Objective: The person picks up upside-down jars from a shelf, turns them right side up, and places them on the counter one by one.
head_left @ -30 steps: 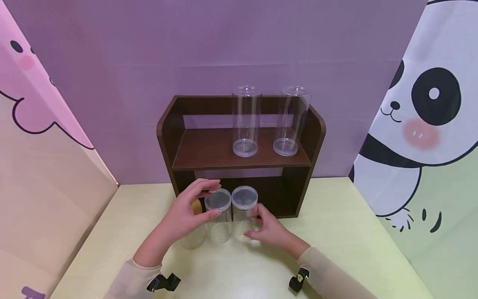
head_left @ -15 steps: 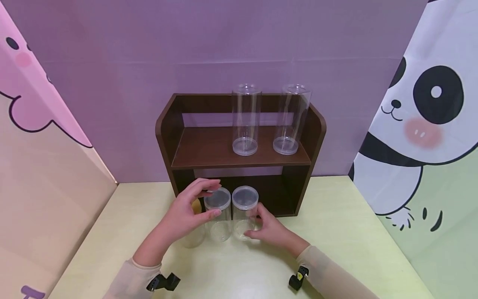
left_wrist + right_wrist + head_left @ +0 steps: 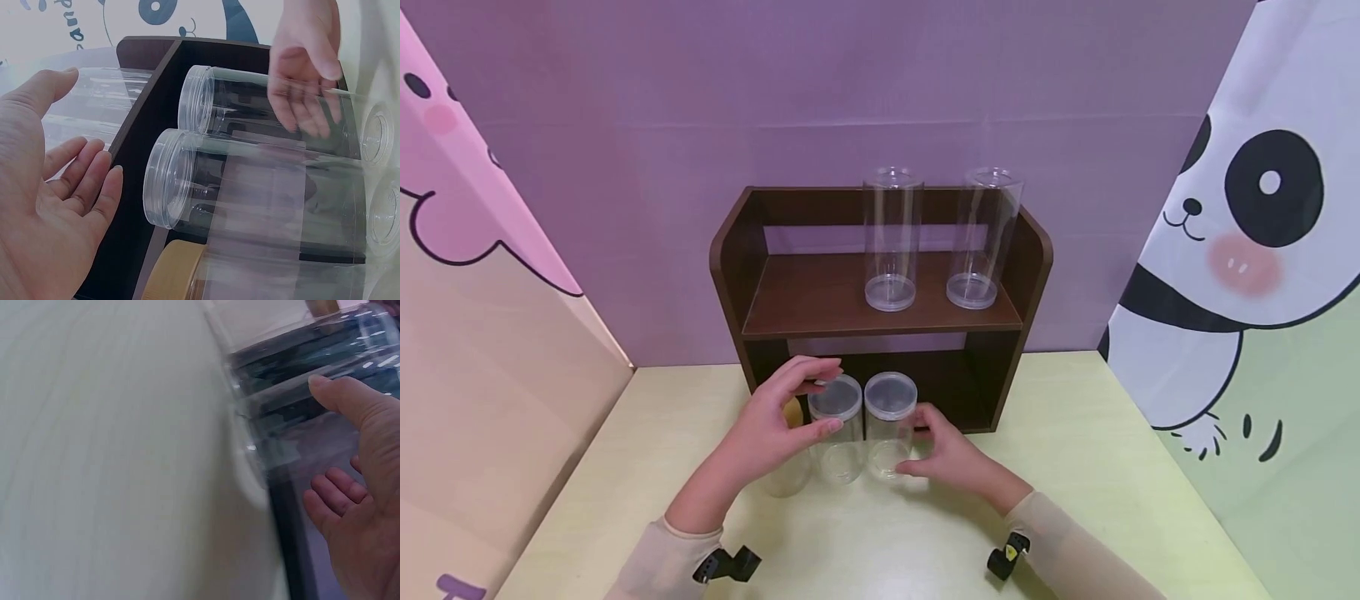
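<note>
Three clear jars stand in a row before the shelf in the head view. The right jar (image 3: 891, 433) and the middle jar (image 3: 837, 446) have clear lids; the left jar (image 3: 787, 477), partly behind my left hand (image 3: 772, 423), has a tan lid (image 3: 177, 270). My left hand hovers by the middle jar's lid, thumb and fingers spread, with nothing between them in the left wrist view. Beside the right jar is my right hand (image 3: 951, 454), fingers loosely bent, thumb near the jar's lower side. A gap shows between its thumb and fingers in the right wrist view.
A dark brown two-tier shelf (image 3: 808, 293) stands behind the jars. Two tall clear cylinders, one in the centre (image 3: 891, 293) and one to its right (image 3: 972, 292), stand on its upper board. A purple backdrop (image 3: 685, 167) rises behind the pale table (image 3: 880, 550).
My right hand has drawn slightly to the right, away from the right jar. My left hand and the jars stay nearly where they were; the head view shifts a little.
</note>
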Demonstrator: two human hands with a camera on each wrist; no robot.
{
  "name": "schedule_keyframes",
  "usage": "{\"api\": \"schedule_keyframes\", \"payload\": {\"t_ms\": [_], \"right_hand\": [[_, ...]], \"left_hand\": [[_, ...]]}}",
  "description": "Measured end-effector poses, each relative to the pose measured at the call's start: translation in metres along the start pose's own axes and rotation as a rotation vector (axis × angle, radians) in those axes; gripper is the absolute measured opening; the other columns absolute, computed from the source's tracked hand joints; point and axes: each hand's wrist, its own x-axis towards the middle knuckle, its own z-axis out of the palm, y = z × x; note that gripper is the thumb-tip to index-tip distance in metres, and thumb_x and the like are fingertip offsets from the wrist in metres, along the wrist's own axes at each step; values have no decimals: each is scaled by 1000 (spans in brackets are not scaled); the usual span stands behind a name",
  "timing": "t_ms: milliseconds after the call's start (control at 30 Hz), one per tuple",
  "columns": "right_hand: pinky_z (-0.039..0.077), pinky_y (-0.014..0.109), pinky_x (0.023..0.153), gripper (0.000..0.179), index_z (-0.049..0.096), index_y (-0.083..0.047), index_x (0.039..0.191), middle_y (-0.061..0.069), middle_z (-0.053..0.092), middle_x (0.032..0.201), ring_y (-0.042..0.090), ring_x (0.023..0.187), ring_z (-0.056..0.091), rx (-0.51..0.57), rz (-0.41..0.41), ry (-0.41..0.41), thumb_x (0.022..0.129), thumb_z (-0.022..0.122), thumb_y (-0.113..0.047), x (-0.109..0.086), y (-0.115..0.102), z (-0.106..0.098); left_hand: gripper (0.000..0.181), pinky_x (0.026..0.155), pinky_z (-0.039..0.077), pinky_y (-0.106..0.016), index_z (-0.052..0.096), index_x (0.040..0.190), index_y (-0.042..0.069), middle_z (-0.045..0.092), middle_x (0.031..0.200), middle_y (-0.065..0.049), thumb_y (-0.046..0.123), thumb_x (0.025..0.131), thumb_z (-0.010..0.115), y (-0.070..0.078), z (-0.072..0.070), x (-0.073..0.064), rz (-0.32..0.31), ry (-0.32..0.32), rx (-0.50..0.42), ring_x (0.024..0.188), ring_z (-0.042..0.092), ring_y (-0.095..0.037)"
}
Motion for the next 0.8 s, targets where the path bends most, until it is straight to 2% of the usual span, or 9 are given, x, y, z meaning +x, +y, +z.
{"api": "schedule_keyframes", "payload": {"t_ms": [133,200,433,633,800], "right_hand": [[54,56,114,66,54,0,145,17,61,140,38,131,63,-44,-61,59,92,92,-10,-8,-8,-18],[57,51,111,59,58,-2,142,15,63,139,35,129,64,-74,-68,109,94,90,-12,-12,-12,-29],[62,32,96,35,67,0,128,20,68,126,32,111,71,-120,-131,294,98,84,-3,-29,-30,-65],[58,19,86,20,73,-5,116,9,73,109,19,96,70,-168,-140,471,99,82,0,-41,-45,-89],[54,14,83,18,72,-1,114,11,75,103,14,92,66,-211,-135,623,99,82,0,-46,-56,-104]], "left_hand": [[68,110,55,-33,63,152,12,67,141,-11,7,91,93,0,-1,0,-4,2,-3,133,62,-23],[68,111,55,-33,63,152,12,67,141,-11,6,90,93,0,-1,0,-9,2,-5,134,62,-23],[68,112,54,-33,63,151,13,67,142,-8,6,90,92,1,0,1,-23,-1,-10,135,62,-23],[67,111,55,-35,64,150,12,67,141,-10,5,90,92,1,0,2,-16,1,-18,135,62,-23],[66,110,55,-32,64,150,11,67,141,-9,4,91,92,0,1,2,-3,1,-25,134,62,-22]]}}
